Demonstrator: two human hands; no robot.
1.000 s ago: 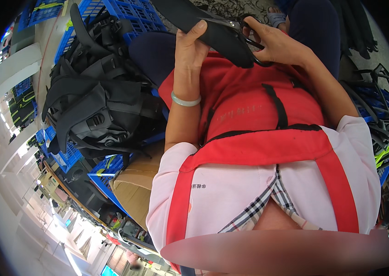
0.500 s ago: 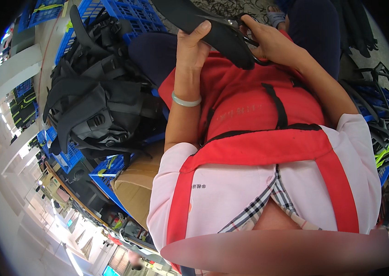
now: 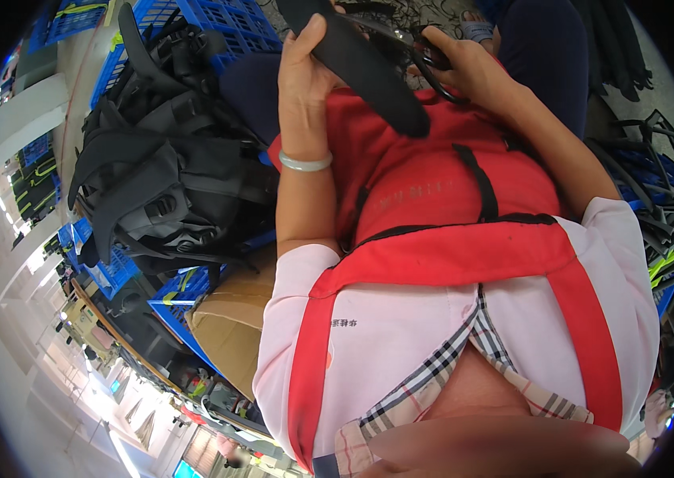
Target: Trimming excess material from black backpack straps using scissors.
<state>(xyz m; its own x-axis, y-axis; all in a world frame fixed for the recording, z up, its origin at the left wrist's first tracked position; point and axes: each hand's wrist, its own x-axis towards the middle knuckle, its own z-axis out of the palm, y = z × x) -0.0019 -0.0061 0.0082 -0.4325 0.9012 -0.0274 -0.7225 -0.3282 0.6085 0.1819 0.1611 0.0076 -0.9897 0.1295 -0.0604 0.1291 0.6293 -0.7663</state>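
1. The left hand (image 3: 305,76) is closed around a long black padded strap (image 3: 361,68). The thumb lies on top of the strap and the other fingers wrap behind it.
2. The strap is held up at the far side of the view, above the lap. It slants from far left down to the right, and its rounded end sits over the red apron (image 3: 424,183).
3. The right hand (image 3: 468,68) is just to the right of the strap. It is closed on the black handles of a pair of scissors (image 3: 424,52). The scissor tips touch the strap, or are right beside it; I cannot tell which.
4. A pale green bangle (image 3: 305,163) sits on the left wrist.
5. To the left is a big pile of black bags and straps (image 3: 169,183) lying on blue crates (image 3: 217,16).
6. Nearer, below the pile, is a brown cardboard box (image 3: 233,319).
7. On the right side there are more black straps (image 3: 656,191), some with bright yellow-green edges, in another blue crate.
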